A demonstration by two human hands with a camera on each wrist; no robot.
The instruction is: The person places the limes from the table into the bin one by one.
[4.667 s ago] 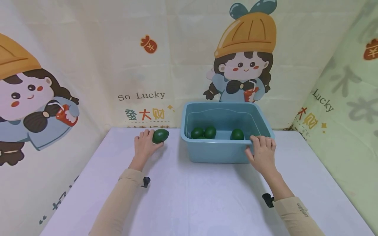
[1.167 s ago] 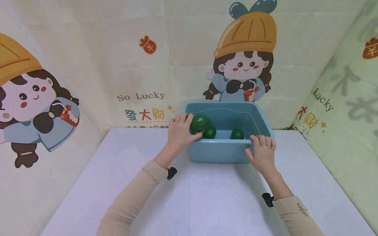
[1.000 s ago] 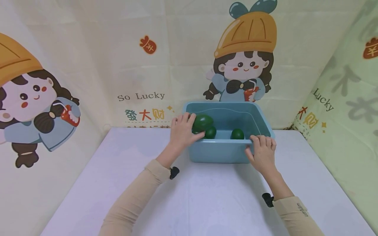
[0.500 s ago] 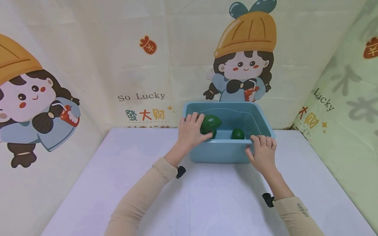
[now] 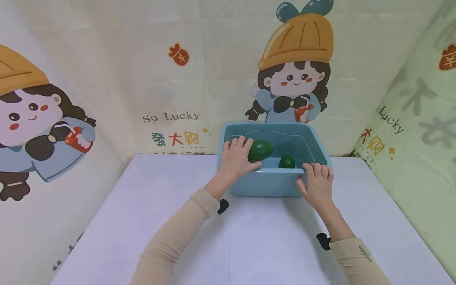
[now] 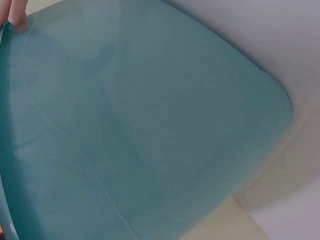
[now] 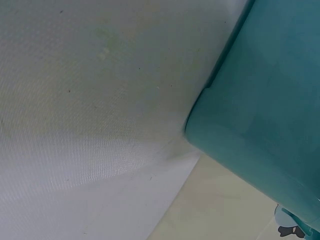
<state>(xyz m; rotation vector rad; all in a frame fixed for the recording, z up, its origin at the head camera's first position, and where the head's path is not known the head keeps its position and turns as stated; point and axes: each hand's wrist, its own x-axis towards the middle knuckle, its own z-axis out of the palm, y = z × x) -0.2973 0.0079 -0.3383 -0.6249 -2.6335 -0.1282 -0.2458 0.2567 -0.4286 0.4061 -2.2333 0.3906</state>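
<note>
A blue plastic tub (image 5: 263, 183) stands at the back middle of the white table (image 5: 249, 237). My left hand (image 5: 238, 158) reaches over the tub's near left rim and grips a dark green avocado (image 5: 261, 149) above the inside. Another green avocado (image 5: 287, 162) lies on the tub floor to its right; others are hidden behind my hand. My right hand (image 5: 317, 183) grips the tub's near right rim, fingers curled over the edge. The left wrist view shows only the tub's blue wall (image 6: 150, 130). The right wrist view shows the tub's corner (image 7: 265, 110) and the table (image 7: 90, 110).
A cartoon-printed cloth backdrop (image 5: 178, 79) hangs close behind the table and wraps round both sides. The tub sits near the table's far edge. Bare white table surface lies left of the tub and in front of it.
My left hand has carried the avocado from the table's back left over the tub's left rim and further right inside it. My right hand has stayed on the rim.
</note>
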